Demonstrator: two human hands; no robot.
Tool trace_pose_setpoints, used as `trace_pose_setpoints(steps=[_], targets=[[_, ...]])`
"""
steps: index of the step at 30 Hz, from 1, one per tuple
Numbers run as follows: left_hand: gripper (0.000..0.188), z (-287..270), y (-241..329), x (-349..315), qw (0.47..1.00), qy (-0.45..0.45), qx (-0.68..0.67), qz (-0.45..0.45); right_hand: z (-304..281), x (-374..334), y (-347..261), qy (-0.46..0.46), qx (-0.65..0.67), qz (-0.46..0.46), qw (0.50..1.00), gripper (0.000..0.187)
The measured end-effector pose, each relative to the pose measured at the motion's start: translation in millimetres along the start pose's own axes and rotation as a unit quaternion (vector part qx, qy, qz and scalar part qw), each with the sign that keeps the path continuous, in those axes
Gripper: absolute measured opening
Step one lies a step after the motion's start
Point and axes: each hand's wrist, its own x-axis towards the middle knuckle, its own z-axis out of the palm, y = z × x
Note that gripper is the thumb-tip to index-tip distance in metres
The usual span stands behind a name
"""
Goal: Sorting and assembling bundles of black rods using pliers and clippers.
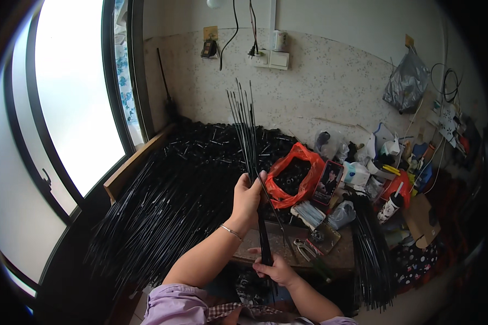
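A bundle of long, thin black rods (263, 230) stands nearly upright in front of me, its upper ends fanning apart against the wall. My left hand (248, 201) is closed around it at mid-length, thumb up. Lower down, my right hand (276, 269) grips the same bundle near its bottom end, with one finger pointing out to the left. One rod slants away from the rest, down to the right. Behind and left of my left hand, a large heap of similar black rods (152, 216) covers the table. What the rods are exactly, I cannot tell.
A red plastic bag (316, 162) of small black parts sits right of the bundle. Near it are a phone (328, 181), white sticks (309, 214), pliers (303, 249) and a patterned tumbler (389, 208). More black rods (371, 254) hang over the table's right edge. A wooden board (138, 160) borders the heap.
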Motion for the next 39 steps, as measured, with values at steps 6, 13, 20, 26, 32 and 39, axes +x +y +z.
trace_pose_setpoints(steps=[6,13,20,26,32,39], targets=[[0.010,-37.6,18.3,16.0,0.994,-0.007,-0.107,-0.033,5.8,-7.4,58.4,0.019,0.038,-0.005,0.999,0.022],[0.017,-92.5,128.1,85.1,0.978,0.030,-0.169,0.120,-6.8,-28.6,94.7,0.197,-0.192,0.000,0.962,0.023],[0.029,-163.9,213.0,94.4,0.954,0.135,-0.076,0.259,-40.2,-44.5,99.1,0.240,-0.343,0.067,0.906,0.017],[0.034,-228.9,272.6,79.3,0.886,0.151,-0.154,0.410,-65.6,-60.4,87.7,0.326,-0.420,0.033,0.846,0.019],[0.037,-254.8,315.6,53.9,0.888,0.155,-0.158,0.403,-67.9,-73.8,82.4,0.352,-0.473,0.122,0.798,0.017],[0.032,-332.3,352.6,31.3,0.912,0.016,-0.242,0.331,-58.5,-61.0,44.1,0.336,-0.613,0.094,0.709,0.014]])
